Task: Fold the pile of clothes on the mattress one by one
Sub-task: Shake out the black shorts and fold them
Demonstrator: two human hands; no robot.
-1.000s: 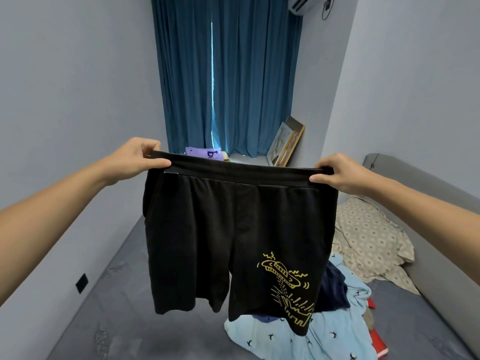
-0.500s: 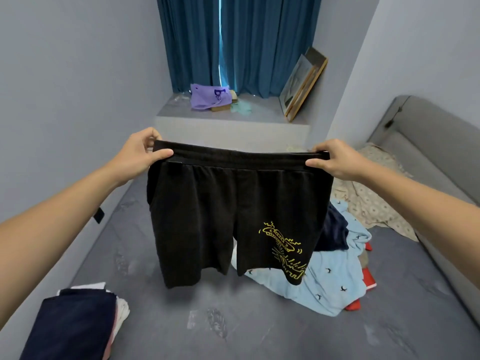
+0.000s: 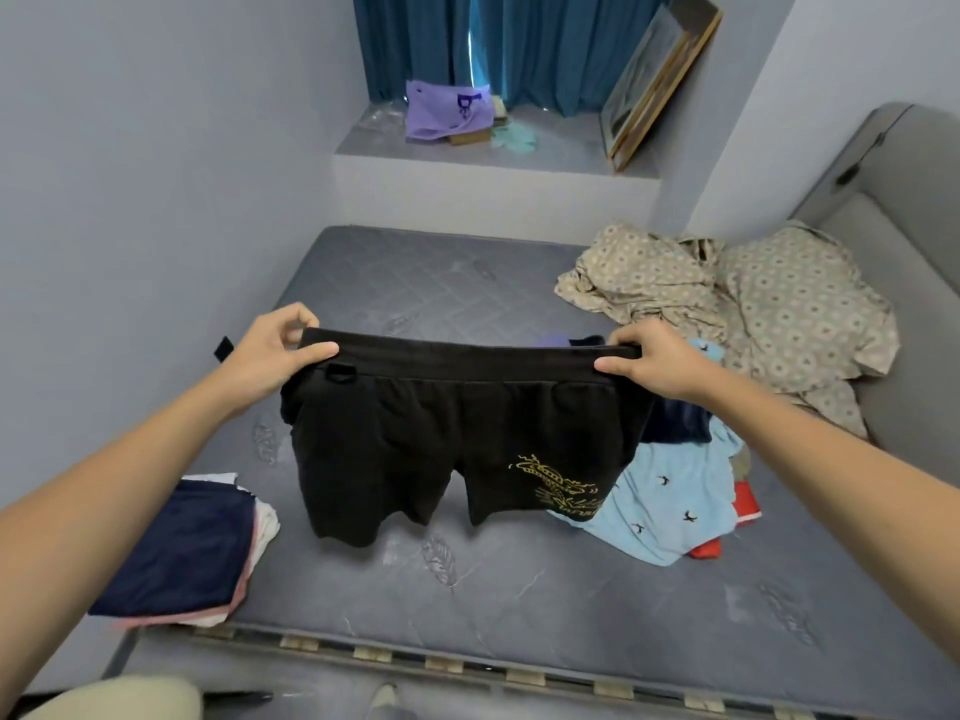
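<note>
A person's two outstretched arms hold a pair of black shorts [image 3: 447, 439] by the waistband, centre of the frame. The left hand [image 3: 270, 353] pinches the waistband's left end between thumb and fingers; the right hand [image 3: 657, 363] grips the right end, so each hand's grip is clenched on the cloth. The shorts hang flat, with a yellow dragon-like print on the leg at lower right.

Compared with a moment ago, the shorts are lower and the view has tipped downward: the grey mattress [image 3: 519, 589] now fills the lower frame, and the leg hems hang close above it. Judging by this, the person is bringing the shorts down to lay them flat for folding.

At lower left lies a folded stack [image 3: 182, 553], navy on top. To the right, behind the shorts, is the unfolded pile [image 3: 670, 491]: a light blue garment with bird prints, something navy, something red. A beige patterned sheet [image 3: 753, 298] lies crumpled at upper right.
</note>
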